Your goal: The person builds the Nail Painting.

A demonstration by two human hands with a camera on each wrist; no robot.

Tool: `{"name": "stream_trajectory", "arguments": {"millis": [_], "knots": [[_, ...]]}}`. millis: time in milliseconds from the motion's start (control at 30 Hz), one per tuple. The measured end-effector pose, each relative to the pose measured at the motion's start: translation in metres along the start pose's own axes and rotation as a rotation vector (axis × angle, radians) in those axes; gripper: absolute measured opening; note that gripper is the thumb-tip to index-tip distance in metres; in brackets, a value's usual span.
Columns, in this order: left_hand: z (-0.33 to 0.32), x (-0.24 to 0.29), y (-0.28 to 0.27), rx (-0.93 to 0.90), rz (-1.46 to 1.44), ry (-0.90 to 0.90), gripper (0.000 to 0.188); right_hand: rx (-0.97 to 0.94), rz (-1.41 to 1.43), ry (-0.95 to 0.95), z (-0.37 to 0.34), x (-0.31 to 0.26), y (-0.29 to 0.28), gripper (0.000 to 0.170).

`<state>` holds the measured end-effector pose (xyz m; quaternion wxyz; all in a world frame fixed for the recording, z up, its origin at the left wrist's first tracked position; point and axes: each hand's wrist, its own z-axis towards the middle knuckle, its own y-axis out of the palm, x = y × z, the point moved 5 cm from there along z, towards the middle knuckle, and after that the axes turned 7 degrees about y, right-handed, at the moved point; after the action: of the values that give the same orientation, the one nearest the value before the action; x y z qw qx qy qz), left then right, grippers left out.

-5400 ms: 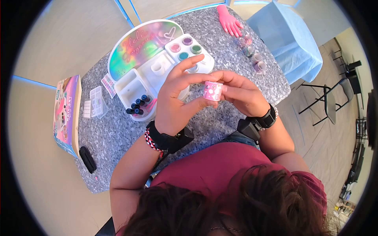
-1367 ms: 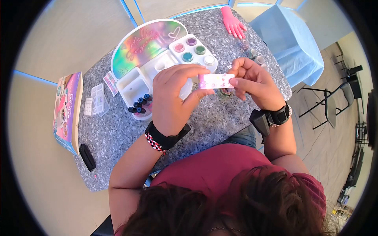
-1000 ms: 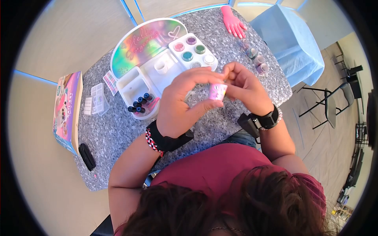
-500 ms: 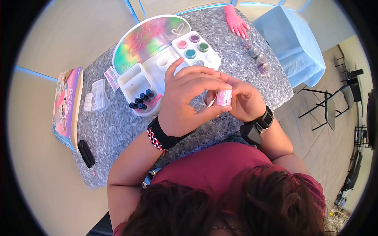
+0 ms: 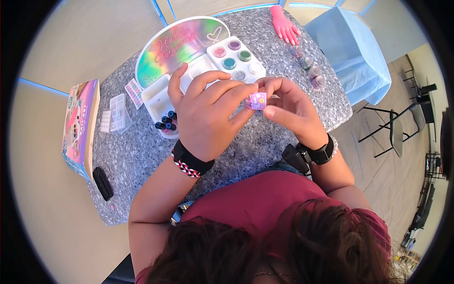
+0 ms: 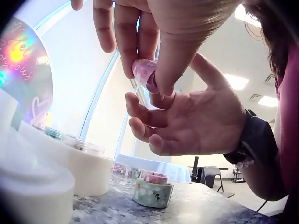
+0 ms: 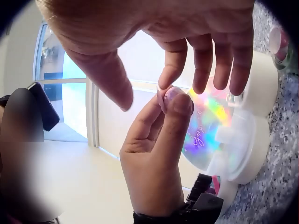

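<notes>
A small roll of pink and purple patterned washi tape (image 5: 256, 101) is held up over the table, in front of the person's chest. My left hand (image 5: 203, 111) pinches the roll between thumb and fingers, its other fingers spread. Just to the right is my right hand (image 5: 298, 113), its index fingertip at the roll's edge and its thumb apart from it in the right wrist view. In the left wrist view the roll (image 6: 144, 72) is tilted. Below the hands, a green tape roll (image 6: 153, 193) on the table has a smaller pink roll (image 6: 155, 178) on top.
A white vanity-style organizer (image 5: 156, 102) with glitter pots and dark-capped bottles stands beyond the left hand. A pink model hand (image 5: 284, 27) and several small jars (image 5: 314, 75) lie at the far right. Left are a box (image 5: 81, 128), clear cases (image 5: 119, 113) and a black pouch (image 5: 102, 183).
Earlier, a strip was stretched between the hands. Since then the roll has been turned about and moved slightly up and left, and the right thumb has come away from it.
</notes>
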<state>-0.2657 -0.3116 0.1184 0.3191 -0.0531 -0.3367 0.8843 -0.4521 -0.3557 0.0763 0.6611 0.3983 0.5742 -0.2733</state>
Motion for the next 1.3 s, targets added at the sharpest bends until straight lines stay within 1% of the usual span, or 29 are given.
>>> {"name": "stream_trajectory", "arguments": {"millis": [67,167,233,300,367,400,433,467,533,567,633,700,767,833,867,933,1000,1067,1100,1167,1200,1267,1300], "knots": [[0.000,0.000,0.001,0.009,0.006,0.005,0.035,0.008,-0.062,0.071,-0.001,-0.004,0.005,0.018],[0.001,0.001,0.001,0.014,-0.023,0.003,0.036,0.035,0.012,0.078,-0.001,-0.005,0.002,0.014],[0.003,0.000,-0.002,0.001,-0.034,-0.031,0.037,0.032,0.018,0.102,0.002,-0.004,-0.009,0.014],[0.005,-0.001,-0.004,-0.006,-0.051,-0.028,0.038,0.030,0.024,0.126,0.003,-0.003,-0.016,0.014],[0.005,-0.003,-0.004,-0.012,-0.070,-0.025,0.039,-0.017,0.009,0.158,0.004,-0.001,-0.017,0.018],[0.005,-0.004,-0.003,-0.035,-0.202,-0.045,0.038,-0.016,0.009,0.158,0.003,0.000,-0.017,0.018],[0.005,-0.005,-0.001,-0.058,-0.334,-0.065,0.038,-0.061,0.058,0.197,0.002,0.003,-0.014,0.021],[0.003,-0.005,0.001,-0.058,-0.334,-0.065,0.038,-0.107,0.107,0.236,0.001,0.007,-0.011,0.024],[-0.005,-0.010,0.013,-0.062,-0.653,-0.173,0.039,-0.129,0.148,0.235,0.001,0.012,-0.007,0.025],[-0.006,-0.010,0.016,-0.063,-0.653,-0.173,0.039,-0.151,0.190,0.233,0.000,0.014,-0.004,0.027],[-0.008,-0.010,0.023,-0.049,-0.857,-0.216,0.038,-0.136,0.208,0.230,0.001,0.014,0.001,0.029],[-0.005,-0.011,0.020,-0.055,-0.818,-0.185,0.039,-0.119,0.227,0.228,0.001,0.013,0.001,0.031],[-0.002,-0.010,0.015,-0.060,-0.778,-0.153,0.040,-0.100,0.087,0.220,0.000,0.013,-0.006,0.032],[0.001,-0.009,0.011,-0.107,-0.618,-0.119,0.040,-0.109,0.103,0.226,0.000,0.005,-0.006,0.031],[0.002,-0.010,0.010,-0.107,-0.619,-0.121,0.040,-0.119,0.119,0.232,-0.001,0.002,-0.005,0.031],[0.004,-0.009,0.008,-0.147,-0.462,-0.066,0.039,-0.134,0.156,0.238,-0.001,-0.002,-0.007,0.030],[0.003,-0.008,0.009,-0.162,-0.427,-0.042,0.040,-0.150,0.191,0.243,-0.001,-0.004,-0.009,0.029],[0.003,-0.006,0.010,-0.175,-0.397,-0.016,0.041,-0.102,-0.031,0.303,-0.002,-0.002,-0.015,0.029],[0.002,-0.004,0.011,-0.196,-0.407,-0.027,0.043,-0.097,-0.034,0.307,-0.003,-0.003,-0.018,0.029],[0.002,-0.002,0.014,-0.212,-0.425,-0.042,0.044,-0.002,-0.200,0.208,-0.002,-0.013,-0.030,0.028],[0.002,-0.002,0.015,-0.219,-0.442,-0.078,0.043,-0.002,-0.206,0.218,-0.002,-0.015,-0.035,0.028],[-0.002,-0.002,0.018,-0.222,-0.463,-0.124,0.042,0.248,-0.625,0.031,-0.001,-0.033,-0.050,0.028],[-0.004,-0.004,0.021,-0.238,-0.470,-0.128,0.041,0.295,-0.724,0.036,-0.003,-0.035,-0.055,0.031]]}}
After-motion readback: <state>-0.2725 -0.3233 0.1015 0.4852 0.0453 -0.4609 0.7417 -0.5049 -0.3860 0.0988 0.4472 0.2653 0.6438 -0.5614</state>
